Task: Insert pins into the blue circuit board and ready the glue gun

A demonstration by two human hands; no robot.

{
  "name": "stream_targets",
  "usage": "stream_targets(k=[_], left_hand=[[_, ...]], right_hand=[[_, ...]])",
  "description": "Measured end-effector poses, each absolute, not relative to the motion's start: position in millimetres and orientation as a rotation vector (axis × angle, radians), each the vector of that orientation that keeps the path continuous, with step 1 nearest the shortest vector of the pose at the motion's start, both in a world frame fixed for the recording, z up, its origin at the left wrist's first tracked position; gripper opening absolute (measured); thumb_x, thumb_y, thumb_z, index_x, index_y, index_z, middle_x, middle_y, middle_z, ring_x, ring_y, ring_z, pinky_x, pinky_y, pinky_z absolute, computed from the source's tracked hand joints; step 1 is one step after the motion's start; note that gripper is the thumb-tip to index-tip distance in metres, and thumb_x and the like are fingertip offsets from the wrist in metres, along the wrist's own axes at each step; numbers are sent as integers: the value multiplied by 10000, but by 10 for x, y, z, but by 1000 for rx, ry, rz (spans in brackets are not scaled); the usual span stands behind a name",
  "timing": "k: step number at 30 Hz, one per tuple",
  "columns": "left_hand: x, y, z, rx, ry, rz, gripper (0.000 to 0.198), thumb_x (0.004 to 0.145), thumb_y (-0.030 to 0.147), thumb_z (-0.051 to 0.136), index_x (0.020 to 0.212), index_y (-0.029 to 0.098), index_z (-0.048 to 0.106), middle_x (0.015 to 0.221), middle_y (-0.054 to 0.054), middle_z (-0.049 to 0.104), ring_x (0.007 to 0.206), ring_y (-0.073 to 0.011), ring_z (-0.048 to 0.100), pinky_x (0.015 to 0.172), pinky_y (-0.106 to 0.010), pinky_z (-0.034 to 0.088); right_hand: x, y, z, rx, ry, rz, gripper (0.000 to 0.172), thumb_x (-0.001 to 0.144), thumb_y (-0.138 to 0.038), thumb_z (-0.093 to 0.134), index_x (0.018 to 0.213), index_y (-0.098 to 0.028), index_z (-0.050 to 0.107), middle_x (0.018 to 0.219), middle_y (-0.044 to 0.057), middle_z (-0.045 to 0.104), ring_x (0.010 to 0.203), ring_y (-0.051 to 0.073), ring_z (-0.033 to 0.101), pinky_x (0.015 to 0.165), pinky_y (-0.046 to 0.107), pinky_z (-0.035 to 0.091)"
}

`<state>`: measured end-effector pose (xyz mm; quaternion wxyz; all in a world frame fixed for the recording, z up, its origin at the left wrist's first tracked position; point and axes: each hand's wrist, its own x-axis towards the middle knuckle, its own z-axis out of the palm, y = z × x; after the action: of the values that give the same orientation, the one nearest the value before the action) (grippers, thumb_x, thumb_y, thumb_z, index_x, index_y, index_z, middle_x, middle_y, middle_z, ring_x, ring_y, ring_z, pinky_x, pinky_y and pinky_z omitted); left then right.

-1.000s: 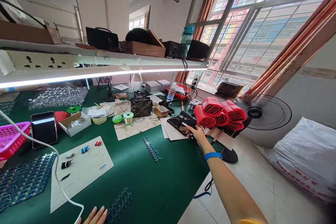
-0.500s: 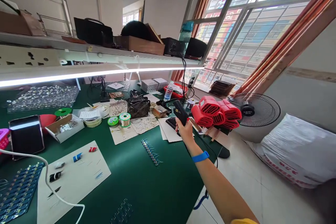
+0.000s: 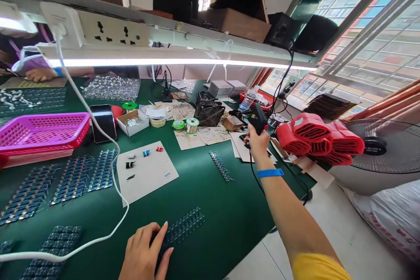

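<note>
My right hand (image 3: 259, 142) is wrapped round the grip of a black pistol-grip tool (image 3: 257, 118) with a cord hanging below it. It is raised over the far right part of the green table. At the front, my left hand (image 3: 144, 249) has thumb and fingers on either side of the near end of a dark circuit board panel (image 3: 185, 226). The panel lies flat on the table. Between the two hands lies a narrow strip of small boards with thin wires (image 3: 220, 166).
A pale sheet (image 3: 147, 183) holds small bundles of wire. Blue board panels (image 3: 74, 179) and a pink basket (image 3: 65, 127) lie left, crossed by a white cable (image 3: 114, 146). Solder spools (image 3: 191, 125), a black fan (image 3: 210, 113) and red bundles (image 3: 318, 135) stand behind. Another person's hand (image 3: 41, 73) shows far left.
The view has swung left, bringing the pink basket and more board panels into sight. My left hand has come in and taken the near end of the dark panel. My right hand still holds the tool.
</note>
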<state>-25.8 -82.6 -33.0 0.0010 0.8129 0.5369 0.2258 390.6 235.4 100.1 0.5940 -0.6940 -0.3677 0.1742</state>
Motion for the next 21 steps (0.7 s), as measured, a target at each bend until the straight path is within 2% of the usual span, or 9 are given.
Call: stream_targets(k=[2, 5, 7, 9, 11, 13, 14, 17, 21], left_hand=[[-246, -818, -242, 2540, 1717, 640, 415, 1083, 393, 536, 1388, 190, 731, 1195, -143, 767, 1040, -277, 768, 834, -398, 691], [-295, -849, -122, 2620, 1681, 632, 462, 1073, 322, 527, 1499, 180, 635, 1246, -132, 769, 1062, -269, 771, 825, -384, 695], [-341, -909, -75, 2661, 1709, 690, 497, 1077, 307, 525, 1544, 144, 577, 1277, -144, 763, 1083, -270, 762, 840, -383, 681], [-348, -992, -50, 2685, 1722, 801, 437, 1089, 273, 520, 1489, 126, 616, 1256, -149, 766, 1100, -264, 742, 897, -387, 642], [-296, -1067, -31, 2746, 1624, 933, 344, 1105, 236, 498, 1368, 141, 700, 1193, -119, 785, 1087, -235, 729, 956, -368, 581], [-193, -1109, 1, 2855, 1451, 1027, 336, 1129, 278, 471, 1279, 166, 751, 1158, -77, 810, 1064, -203, 727, 975, -339, 534], [-131, -1116, 21, 2909, 1380, 1048, 366, 1140, 332, 457, 1258, 171, 763, 1158, -61, 820, 1057, -193, 727, 975, -332, 520], [43, -1104, 84, 2995, 1354, 1051, 500, 1148, 475, 408, 1244, 149, 776, 1182, -53, 833, 1069, -191, 721, 985, -335, 502], [134, -1096, 116, 2969, 1491, 1019, 511, 1154, 475, 390, 1239, 151, 776, 1168, -40, 837, 1063, -194, 727, 1010, -343, 509]], right_hand=[[3751, 2092, 1088, -1504, -786, 417, 164, 1106, -304, 740, 1031, -163, 703, 844, -39, 677, 571, 115, 616, 517, 230, 554], [3526, 1549, 1193, -1323, -720, 476, 176, 1115, -290, 719, 996, -166, 685, 781, -64, 628, 518, 99, 557, 471, 208, 501], [3412, 1113, 1202, -1223, -709, 553, 142, 1100, -269, 734, 1010, -167, 695, 769, -66, 636, 534, 105, 582, 487, 209, 514], [3332, 659, 1141, -1178, -715, 683, 121, 1063, -274, 774, 1056, -164, 725, 807, -35, 716, 586, 138, 673, 537, 248, 586], [3268, 226, 1025, -1163, -714, 803, 280, 936, -363, 904, 1059, -159, 756, 835, 15, 790, 633, 188, 745, 553, 287, 627], [3204, -149, 884, -1157, -694, 903, 574, 708, -485, 1057, 1118, -175, 801, 869, 74, 835, 684, 246, 782, 559, 305, 641], [3171, -307, 813, -1158, -676, 939, 608, 664, -524, 1075, 1104, -188, 824, 874, 93, 844, 687, 252, 781, 557, 297, 635], [3102, -629, 609, -1150, -644, 1050, 512, 692, -530, 1061, 1062, -237, 862, 898, 108, 853, 688, 240, 761, 582, 285, 627], [3122, -721, 392, -1143, -638, 1189, 433, 747, -520, 1025, 1052, -249, 878, 954, 131, 857, 674, 240, 744, 575, 298, 628]])
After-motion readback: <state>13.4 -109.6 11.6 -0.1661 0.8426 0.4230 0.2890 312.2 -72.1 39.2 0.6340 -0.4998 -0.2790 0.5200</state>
